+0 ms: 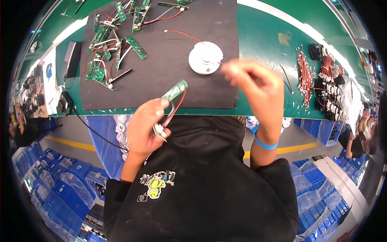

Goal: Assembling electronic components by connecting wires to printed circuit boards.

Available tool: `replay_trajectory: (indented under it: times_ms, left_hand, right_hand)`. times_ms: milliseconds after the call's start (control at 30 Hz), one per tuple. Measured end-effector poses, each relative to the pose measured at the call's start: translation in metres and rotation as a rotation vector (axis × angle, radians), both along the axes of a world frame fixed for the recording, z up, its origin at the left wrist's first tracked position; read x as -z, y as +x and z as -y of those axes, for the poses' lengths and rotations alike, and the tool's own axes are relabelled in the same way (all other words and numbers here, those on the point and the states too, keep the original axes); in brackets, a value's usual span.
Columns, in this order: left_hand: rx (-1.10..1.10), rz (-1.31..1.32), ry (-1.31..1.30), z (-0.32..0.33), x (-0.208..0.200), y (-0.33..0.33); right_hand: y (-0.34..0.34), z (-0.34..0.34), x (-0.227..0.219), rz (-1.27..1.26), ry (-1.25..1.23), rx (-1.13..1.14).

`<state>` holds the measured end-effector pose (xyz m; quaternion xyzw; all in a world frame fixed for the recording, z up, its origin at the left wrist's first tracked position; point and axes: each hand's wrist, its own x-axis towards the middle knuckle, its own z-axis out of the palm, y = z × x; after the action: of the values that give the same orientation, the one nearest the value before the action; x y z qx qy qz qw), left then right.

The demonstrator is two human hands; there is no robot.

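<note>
My left hand (146,127) is closed around a narrow green circuit board (175,90), which tilts up past the fingertips. A short red lead (177,108) loops from the board's upper end back to the hand. A white round disc-shaped part (204,59) lies on the black mat, with a thin red wire (183,34) running from its top toward the far left. At the disc's right edge, a bit of red wire reaches the fingertips of my right hand (258,82). Those fingers are pinched together and blurred by motion.
Several green circuit boards with wires (105,48) lie at the left of the black mat (161,68). Bundles of red wires (305,78) and black-and-white coiled parts (328,92) sit on the green table's right. A black adapter (64,103) with a cable is at the left edge.
</note>
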<state>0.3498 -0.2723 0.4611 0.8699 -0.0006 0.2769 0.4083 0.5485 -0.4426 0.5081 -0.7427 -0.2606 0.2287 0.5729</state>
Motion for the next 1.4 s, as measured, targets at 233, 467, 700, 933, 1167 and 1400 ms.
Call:
replay_trajectory:
  times_ms: [233, 467, 700, 933, 1167, 1400]
  left_hand:
    - [-0.133, -0.090, -0.925, -0.003, 0.002, -0.003]
    - [0.019, 0.038, -1.329, -0.011, 0.004, 0.011]
    - [0.050, -0.208, -1.534, -0.013, -0.016, 0.046]
    - [0.170, -0.320, -1.544, 0.006, -0.018, 0.067]
    - [0.151, -0.368, -1.518, 0.018, -0.019, 0.070]
    - [0.210, -0.409, -1.525, 0.010, -0.015, 0.066]
  right_hand:
    - [0.060, -0.109, 0.024, 0.726, -0.068, -0.299]
    - [0.080, -0.136, 0.029, 0.249, -0.160, -0.543]
    - [0.049, -0.080, -0.001, 0.666, 0.112, -0.202]
    - [0.014, -0.048, 0.019, 0.975, 0.281, -0.251]
    - [0.006, -0.039, 0.032, 1.007, 0.303, -0.149]
    - [0.010, -0.036, 0.024, 1.194, 0.164, -0.153]
